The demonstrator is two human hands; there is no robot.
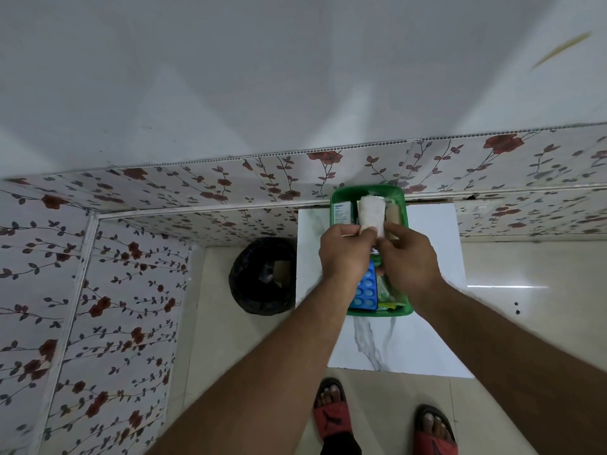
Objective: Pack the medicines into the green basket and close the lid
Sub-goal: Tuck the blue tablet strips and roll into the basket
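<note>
Gripping a white gauze roll (pixel 371 213) together, the left hand (pixel 345 251) and right hand (pixel 410 257) are holding it over the green basket's (pixel 336 197) far end.

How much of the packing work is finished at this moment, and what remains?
Done: the green basket on the white table already holds a blue blister pack and a white leaflet box. In hand: the left hand and right hand hold a white gauze roll over the basket. Left: releasing the roll and closing the lid, which is not visible here.
</note>
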